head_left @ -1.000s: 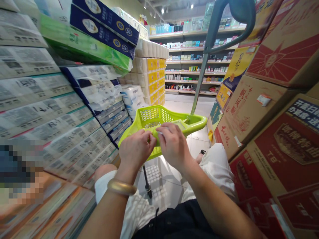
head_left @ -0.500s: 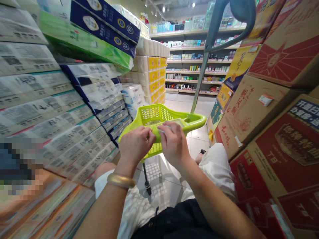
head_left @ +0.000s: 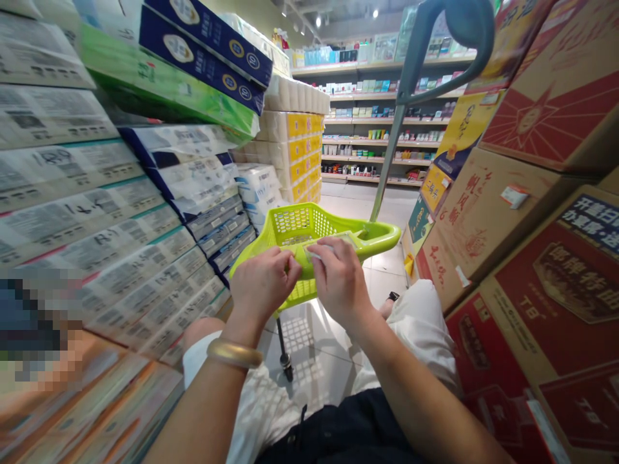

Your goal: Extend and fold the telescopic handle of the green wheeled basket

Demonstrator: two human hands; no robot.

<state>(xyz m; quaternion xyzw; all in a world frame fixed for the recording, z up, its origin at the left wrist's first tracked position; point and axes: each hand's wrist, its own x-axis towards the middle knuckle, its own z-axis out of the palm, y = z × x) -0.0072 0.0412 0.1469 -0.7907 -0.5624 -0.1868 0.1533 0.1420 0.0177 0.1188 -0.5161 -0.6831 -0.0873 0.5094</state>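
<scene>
Both of my hands are closed together in front of me, just above the near rim of a lime-green shopping basket [head_left: 285, 232]. My left hand [head_left: 264, 283], with a gold bangle [head_left: 235, 353] on the wrist, pinches one end of a small clear-wrapped thing [head_left: 333, 240]. My right hand [head_left: 338, 280] pinches the same thing from the other side. What the thing is I cannot make out. The basket stands on a thin leg with a wheel [head_left: 287, 372], and its grey pull handle [head_left: 425, 58] rises to the upper right.
Stacked packs of tissue and paper rolls [head_left: 145, 193] wall the left side. Brown and red cardboard cartons [head_left: 532, 258] are piled on the right. A narrow tiled aisle [head_left: 358, 200] runs ahead to shelves of goods [head_left: 377, 129]. My knees in white shorts [head_left: 416, 322] flank the basket.
Hands and basket stay almost where they were; my fingers shift slightly on the small wrapped thing. The view has drifted a little.
</scene>
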